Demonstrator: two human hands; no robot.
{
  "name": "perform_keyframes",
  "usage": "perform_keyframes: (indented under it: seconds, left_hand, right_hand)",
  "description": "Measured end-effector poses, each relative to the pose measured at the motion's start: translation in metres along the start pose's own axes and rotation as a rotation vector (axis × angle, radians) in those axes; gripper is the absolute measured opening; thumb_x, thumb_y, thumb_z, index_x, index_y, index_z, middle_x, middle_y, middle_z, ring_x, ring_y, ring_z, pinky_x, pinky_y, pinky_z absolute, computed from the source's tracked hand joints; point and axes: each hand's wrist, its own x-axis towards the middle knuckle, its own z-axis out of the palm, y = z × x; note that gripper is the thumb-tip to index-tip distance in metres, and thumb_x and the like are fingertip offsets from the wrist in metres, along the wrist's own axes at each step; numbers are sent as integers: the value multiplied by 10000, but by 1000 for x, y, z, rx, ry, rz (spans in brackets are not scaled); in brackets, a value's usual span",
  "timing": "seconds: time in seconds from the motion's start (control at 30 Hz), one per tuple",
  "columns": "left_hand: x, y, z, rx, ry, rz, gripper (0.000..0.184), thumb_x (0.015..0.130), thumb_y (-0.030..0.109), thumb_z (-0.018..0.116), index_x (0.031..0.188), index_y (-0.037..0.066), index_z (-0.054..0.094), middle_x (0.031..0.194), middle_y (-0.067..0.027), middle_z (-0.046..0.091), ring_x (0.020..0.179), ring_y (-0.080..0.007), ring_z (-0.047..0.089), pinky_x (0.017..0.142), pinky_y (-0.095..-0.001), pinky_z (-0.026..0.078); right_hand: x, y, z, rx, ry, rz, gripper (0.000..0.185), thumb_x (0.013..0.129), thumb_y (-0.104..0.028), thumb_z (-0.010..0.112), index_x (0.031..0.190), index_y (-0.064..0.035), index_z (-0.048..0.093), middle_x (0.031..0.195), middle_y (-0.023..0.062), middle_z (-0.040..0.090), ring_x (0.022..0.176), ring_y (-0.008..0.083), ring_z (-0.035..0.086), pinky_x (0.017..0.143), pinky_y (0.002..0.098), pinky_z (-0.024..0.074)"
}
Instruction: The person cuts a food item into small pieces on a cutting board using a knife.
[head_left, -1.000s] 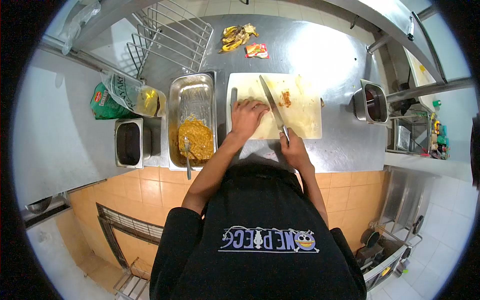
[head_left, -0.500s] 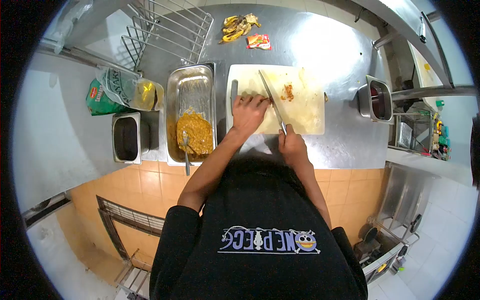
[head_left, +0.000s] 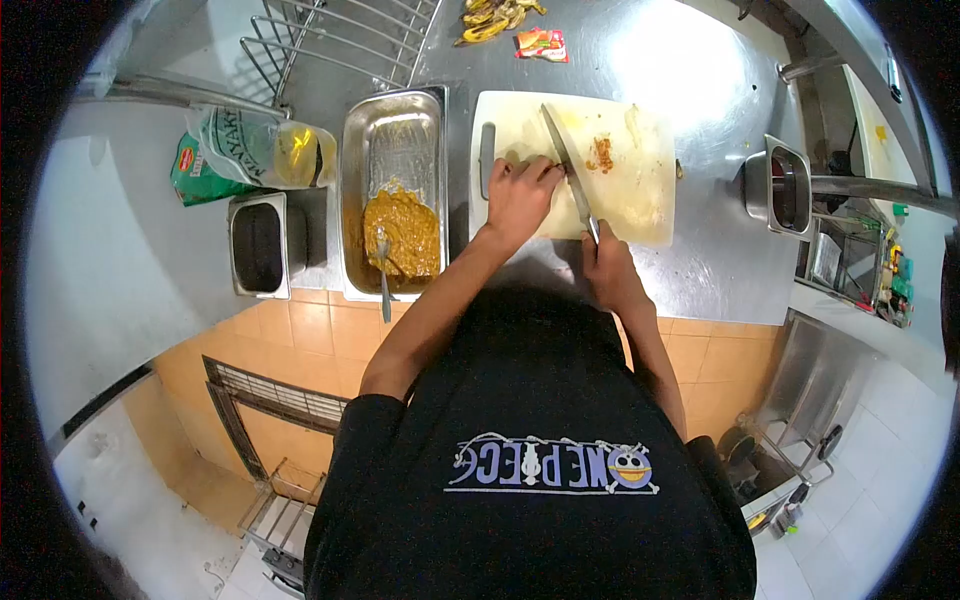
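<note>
My right hand (head_left: 612,268) is wrapped round the handle of a knife (head_left: 570,165), whose blade points away from me over the white cutting board (head_left: 640,205). On the board's left part, my left hand (head_left: 522,200) has its fingers bent and pressed together close to the blade. A small dark piece shows at its fingertips, too small to name. Chopped reddish-brown bits (head_left: 601,155) lie to the right of the blade. Left of the board is a long metal tray (head_left: 405,120) with brown-yellow mash (head_left: 402,230) and a spoon (head_left: 385,285) resting in it.
Banana peels (head_left: 495,18) and a red packet (head_left: 542,45) lie behind the board. A wire rack (head_left: 340,45) stands at the back left. Metal containers (head_left: 258,245) (head_left: 785,188) flank the work area, with a green bag (head_left: 200,175) and a clear bag (head_left: 250,145) at left.
The view has shifted, so the table's things sit higher and a little to the right. My left fingertips now meet the small dark piece beside the blade. The knife stays in my right hand.
</note>
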Motion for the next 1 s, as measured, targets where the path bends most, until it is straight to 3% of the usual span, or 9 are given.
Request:
perform_keyframes:
  seconds: [0.33,0.47,0.57,0.7,0.77,0.8,0.93,1.0]
  left_hand:
    - [-2,1,2,-29,31,-19,212,872,113,648,1017,177,790,956,30,713,767,-187,705,781,-387,463]
    - [-2,0,3,22,41,5,190,921,133,649,1009,222,792,984,59,734,745,-187,715,731,-389,491]
    - [-4,3,-1,-17,20,-21,176,915,138,658,999,213,793,972,52,738,721,-203,711,712,-382,491]
    - [1,-1,-3,-10,-15,-18,187,899,130,658,1009,192,797,952,24,736,747,-211,722,767,-391,473]
    - [0,-4,-1,52,-7,21,188,900,144,660,1004,213,801,938,44,736,758,-193,726,763,-398,470]
    - [0,-4,-3,59,0,15,188,900,144,660,1004,213,801,938,44,736,758,-193,726,763,-398,470]
    - [0,-2,-3,74,16,29,153,909,177,673,976,224,803,928,58,737,734,-177,712,751,-400,461]
    - [1,-3,-3,88,26,34,119,916,214,691,954,225,803,919,60,739,708,-172,694,733,-401,452]
  right_hand:
    - [12,11,-2,146,-18,-103,343,1086,-265,501,1175,63,551,977,415,654,979,591,635,856,627,499]
    - [14,0,-8,78,-104,106,370,1065,-281,525,1158,75,564,995,409,668,983,590,640,873,629,505]
    - [11,-2,-8,93,-25,49,333,1068,-225,527,1118,99,584,938,390,661,945,572,645,816,572,496]
    - [8,-10,-10,71,-39,52,353,1082,-248,521,1162,94,561,920,398,658,934,573,649,811,585,491]
    - [3,-13,-11,61,-32,71,377,1097,-271,515,1248,74,510,891,397,653,903,574,648,793,586,487]
    - [1,-15,-14,118,-3,39,362,1090,-292,527,1301,-9,445,836,379,664,859,586,654,783,655,484]
    - [-5,-23,-21,142,11,55,312,1087,-268,524,1316,-69,450,823,360,671,828,573,658,742,659,472]
    - [-7,-25,-19,-25,34,-12,366,1084,-237,506,1430,-141,438,807,325,685,792,546,669,723,644,490]
